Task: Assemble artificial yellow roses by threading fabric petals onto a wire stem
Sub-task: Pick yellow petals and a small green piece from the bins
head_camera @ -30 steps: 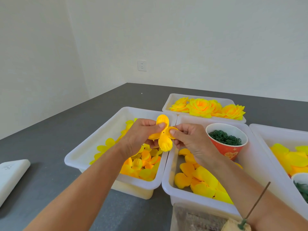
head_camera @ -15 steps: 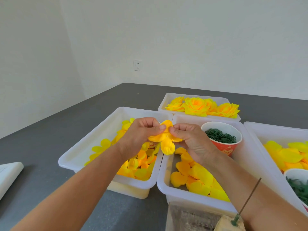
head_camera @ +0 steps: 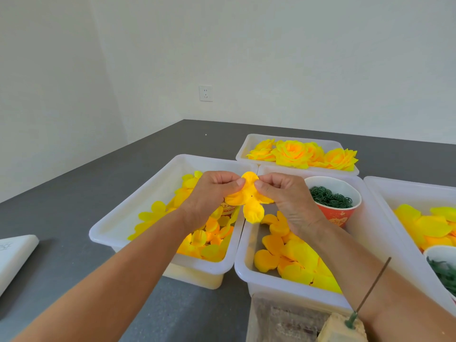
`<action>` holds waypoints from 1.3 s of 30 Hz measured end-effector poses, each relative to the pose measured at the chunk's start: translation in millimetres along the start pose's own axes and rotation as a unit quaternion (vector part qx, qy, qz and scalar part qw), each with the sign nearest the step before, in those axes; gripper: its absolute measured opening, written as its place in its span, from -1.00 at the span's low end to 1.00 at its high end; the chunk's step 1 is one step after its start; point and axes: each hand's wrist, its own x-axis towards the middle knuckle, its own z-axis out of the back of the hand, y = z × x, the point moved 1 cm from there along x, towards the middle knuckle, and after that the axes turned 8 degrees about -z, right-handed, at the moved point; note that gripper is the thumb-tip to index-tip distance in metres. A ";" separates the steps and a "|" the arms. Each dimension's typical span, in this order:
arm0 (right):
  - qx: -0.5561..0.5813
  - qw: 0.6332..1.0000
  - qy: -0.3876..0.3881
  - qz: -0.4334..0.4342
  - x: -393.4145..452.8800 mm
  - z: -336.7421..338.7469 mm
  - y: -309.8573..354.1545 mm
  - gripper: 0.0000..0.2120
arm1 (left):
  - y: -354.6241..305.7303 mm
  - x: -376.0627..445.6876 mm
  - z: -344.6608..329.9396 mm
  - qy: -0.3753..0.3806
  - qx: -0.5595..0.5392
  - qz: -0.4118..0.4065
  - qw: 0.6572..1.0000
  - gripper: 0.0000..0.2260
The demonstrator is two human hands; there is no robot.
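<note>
Both hands hold one petal piece (head_camera: 249,198) in the air above the seam between the two front bins: the left hand (head_camera: 209,196) and the right hand (head_camera: 283,196) each pinch its upper lobe between thumb and fingers, apparently peeling layers apart. The wire stem (head_camera: 372,290) stands bare in a block (head_camera: 343,328) nearest the camera, well apart from the petal piece, so nothing is threaded on this flower yet. Finished roses (head_camera: 303,154) lie in the bin beyond the hands. Loose petals (head_camera: 291,257) below the petal piece and green rings in the paper cup (head_camera: 333,201) to its right suggest much work remains
</note>
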 end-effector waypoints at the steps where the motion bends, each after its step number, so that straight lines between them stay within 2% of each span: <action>1: 0.047 0.998 0.028 -0.039 -0.3 -0.2 0.5 -0.91 | -1.0 0.6 1.3 0.012 -0.041 0.026 0.999 -0.88; 3: 0.160 0.976 0.098 -0.107 -2.1 -1.6 3.6 -0.88 | -2.3 1.7 3.8 0.044 -0.129 0.066 0.988 -0.88; 5: 0.185 0.968 0.116 -0.120 -3.2 -1.7 4.8 -0.89 | -2.5 1.5 4.2 0.060 -0.161 0.077 0.982 -0.87; 7: 0.113 0.986 0.067 -0.099 -2.9 -0.8 1.9 -0.92 | -0.4 1.0 2.8 0.057 -0.119 0.068 0.989 -0.89; 10: -0.011 0.999 -0.030 -0.042 -2.3 0.8 -3.3 -0.92 | 3.6 0.9 -2.6 0.044 0.018 0.024 0.999 -0.85; 14: -0.050 0.996 -0.078 -0.012 0.3 2.4 -5.3 -0.93 | 6.6 0.6 -5.1 0.057 0.111 -0.007 0.992 -0.89; 16: -0.043 0.996 -0.060 -0.042 2.0 3.5 -6.1 -0.92 | 5.9 -0.5 -4.0 0.073 0.108 -0.038 0.991 -0.88; 20: 0.114 0.975 0.001 -0.192 1.3 2.3 -7.5 -0.90 | 5.7 -1.5 -3.0 0.084 0.150 -0.092 0.981 -0.80; 24: 0.104 0.978 -0.032 -0.179 2.1 3.5 -7.8 -0.78 | 9.0 0.7 -3.0 0.032 0.175 -0.073 0.981 -0.89; 27: 0.039 0.981 -0.032 -0.186 0.1 4.9 -5.2 -0.80 | 8.6 1.3 -1.4 0.000 0.155 -0.062 0.986 -0.90; 31: -0.003 0.985 -0.004 -0.173 -3.3 2.2 -3.8 -0.81 | 5.9 0.3 -1.2 0.005 0.095 -0.030 0.995 -0.88; 33: 0.012 0.989 0.012 -0.144 -4.7 1.9 0.0 -0.74 | 3.2 0.7 0.0 0.033 0.023 0.009 0.999 -0.85; 36: 0.063 0.990 0.067 -0.110 -7.1 1.7 3.6 -0.71 | -1.6 1.0 2.6 0.084 -0.123 0.077 0.986 -0.84; 39: 0.028 0.993 0.025 -0.108 -7.1 1.9 2.7 -0.74 | 1.2 0.9 2.1 0.042 -0.044 0.060 0.996 -0.83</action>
